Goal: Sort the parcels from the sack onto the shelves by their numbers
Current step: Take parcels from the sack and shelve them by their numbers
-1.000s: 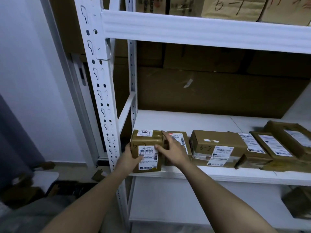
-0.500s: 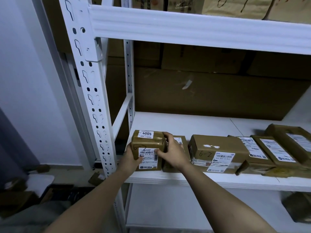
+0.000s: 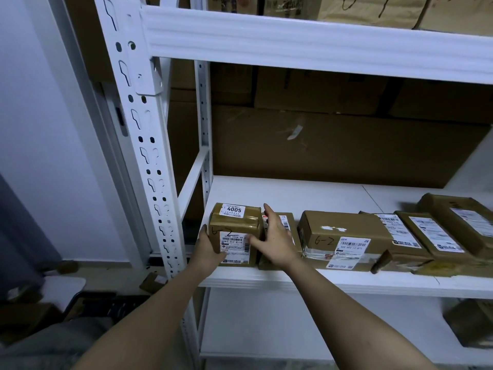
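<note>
A brown taped parcel (image 3: 234, 222), labelled "4005" on top and hand-marked "6-2" on its front, stands at the left end of the white middle shelf (image 3: 293, 193). My left hand (image 3: 209, 248) holds its left side, thumb on the front lower corner. My right hand (image 3: 276, 241) holds its right side, with the thumb across the front label and the fingers pointing back along the side. A low parcel (image 3: 286, 221) lies just behind my right hand, touching or nearly touching the held one. The sack is out of view.
Right of the low parcel lie another parcel marked "6-2" (image 3: 344, 236) and several more parcels (image 3: 458, 220). A large cardboard box (image 3: 346, 145) fills the shelf's back. The perforated upright (image 3: 144, 145) stands close on the left. The lower shelf holds a parcel (image 3: 469, 324).
The parcel has moved a little further back onto the shelf from its front edge. Both hands have stayed on it.
</note>
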Action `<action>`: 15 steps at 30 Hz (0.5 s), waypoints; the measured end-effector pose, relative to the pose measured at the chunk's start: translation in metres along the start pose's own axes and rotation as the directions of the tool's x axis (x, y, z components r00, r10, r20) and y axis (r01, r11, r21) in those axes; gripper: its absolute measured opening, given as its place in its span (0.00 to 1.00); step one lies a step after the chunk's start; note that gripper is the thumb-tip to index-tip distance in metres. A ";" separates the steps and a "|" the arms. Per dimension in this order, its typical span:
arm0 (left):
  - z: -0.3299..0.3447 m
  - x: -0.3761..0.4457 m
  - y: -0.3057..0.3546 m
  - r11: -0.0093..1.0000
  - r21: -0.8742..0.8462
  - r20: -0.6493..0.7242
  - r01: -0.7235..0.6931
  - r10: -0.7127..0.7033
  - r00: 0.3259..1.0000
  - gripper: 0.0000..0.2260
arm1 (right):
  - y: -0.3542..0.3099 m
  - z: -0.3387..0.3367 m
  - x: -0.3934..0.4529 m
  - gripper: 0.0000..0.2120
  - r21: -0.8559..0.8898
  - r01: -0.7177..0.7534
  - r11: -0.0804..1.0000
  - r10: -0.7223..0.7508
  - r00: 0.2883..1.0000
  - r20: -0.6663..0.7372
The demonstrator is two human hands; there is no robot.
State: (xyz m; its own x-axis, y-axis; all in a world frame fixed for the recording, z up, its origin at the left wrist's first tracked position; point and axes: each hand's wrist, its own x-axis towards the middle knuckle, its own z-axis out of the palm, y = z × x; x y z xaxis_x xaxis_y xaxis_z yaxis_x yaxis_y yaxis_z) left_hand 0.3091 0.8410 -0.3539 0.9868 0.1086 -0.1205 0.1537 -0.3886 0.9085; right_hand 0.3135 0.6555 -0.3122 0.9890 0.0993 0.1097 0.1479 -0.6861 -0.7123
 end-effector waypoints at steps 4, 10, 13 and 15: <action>-0.004 -0.007 -0.004 0.999 0.017 0.019 0.039 -0.039 0.999 0.37 | -0.008 -0.002 -0.010 0.40 -0.085 0.058 0.995 -0.069 0.989 -0.132; -0.017 -0.040 -0.012 0.989 0.106 0.030 0.099 -0.102 0.994 0.33 | -0.035 0.007 -0.032 0.23 -0.154 0.249 0.956 -0.290 0.878 -0.382; -0.030 -0.065 -0.016 0.968 0.195 0.041 0.161 -0.172 0.984 0.17 | -0.052 0.019 -0.040 0.13 -0.213 0.370 0.904 -0.421 0.860 -0.290; -0.040 -0.084 -0.020 0.965 0.158 0.007 0.208 -0.212 0.977 0.08 | -0.061 0.033 -0.046 0.09 -0.229 0.472 0.851 -0.516 0.834 -0.198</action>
State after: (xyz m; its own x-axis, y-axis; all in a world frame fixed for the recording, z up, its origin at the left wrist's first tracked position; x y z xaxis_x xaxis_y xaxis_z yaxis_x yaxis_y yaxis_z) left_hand 0.2207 0.8765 -0.3460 0.9321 0.1824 -0.3129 0.3620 -0.4967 0.7888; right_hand 0.2595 0.7166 -0.2962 0.7473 0.2943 0.5958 0.5921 -0.7020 -0.3958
